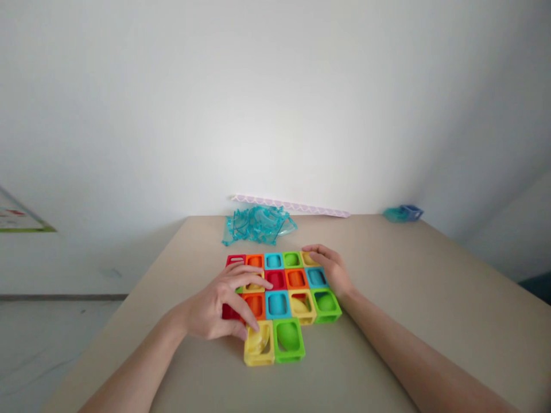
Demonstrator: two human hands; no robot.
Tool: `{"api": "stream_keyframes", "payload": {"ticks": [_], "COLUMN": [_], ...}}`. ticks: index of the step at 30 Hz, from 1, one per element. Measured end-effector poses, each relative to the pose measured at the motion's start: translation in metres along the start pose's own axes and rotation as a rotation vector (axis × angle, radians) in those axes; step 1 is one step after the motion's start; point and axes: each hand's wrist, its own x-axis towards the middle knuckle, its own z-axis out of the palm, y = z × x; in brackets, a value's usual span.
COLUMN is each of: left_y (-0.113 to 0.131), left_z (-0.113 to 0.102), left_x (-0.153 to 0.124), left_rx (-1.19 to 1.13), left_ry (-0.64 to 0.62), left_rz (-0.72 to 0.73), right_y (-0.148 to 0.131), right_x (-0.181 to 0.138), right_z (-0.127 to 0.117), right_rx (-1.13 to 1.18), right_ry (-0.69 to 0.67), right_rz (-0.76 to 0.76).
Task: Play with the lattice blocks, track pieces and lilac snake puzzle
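Coloured blocks (278,303) beneath the fingers (246,311)

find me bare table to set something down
Widest: right of the right hand, toward the blue box. Smaller: between the forearms, before the blocks. Crowded: around the left hand on the blocks, and by the teal pieces and strip.

Soft diffuse light, white wall (275,126) brightest mid-frame, greyer at right, stretched blurry edges
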Motion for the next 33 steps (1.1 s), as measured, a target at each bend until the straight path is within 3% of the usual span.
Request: {"api": "stream_keyframes", "payload": {"ticks": [11,18,20,22,25,27,30,33], "left_y": [0.007,0.015,0.01,-0.002,-0.028,-0.042,-0.051,-0.049], "left_z": [-0.001,0.001,0.005,0.009,0.017,0.024,0.031,0.032], "left_x": [-0.001,0.002,0.002,0.003,0.005,0.008,0.012,0.012], "left_rx": [-0.003,-0.165,-0.252,-0.355,-0.358,-0.313,-0.397,-0.682], "left_ry": [0.031,0.123,0.253,0.526,1.057,1.118,1.09,1.085], "left_rz": [-0.036,-0.065,-0.074,-0.164,-0.558,-0.722,-0.739,-0.745], "right_y": [0.001,0.004,0.001,-0.005,-0.014,-0.016,-0.015,-0.011], "right_x": [0.001,0.003,0.004,0.002,-0.005,-0.012,-0.021,-0.023], "right_z": [-0.002,-0.005,-0.009,-0.016,-0.025,-0.026,-0.021,-0.016], "right_rx": [-0.06,-0.149,-0.297,-0.542,-0.856,-0.922,-0.894,-0.794], "right_ry": [-0.011,-0.014,0.055,0.187,0.236,0.125,0.037,0.01], "right_rz": [-0.009,-0.057,-0.119,-0.191,-0.126,-0.059,-0.14,-0.206]}}
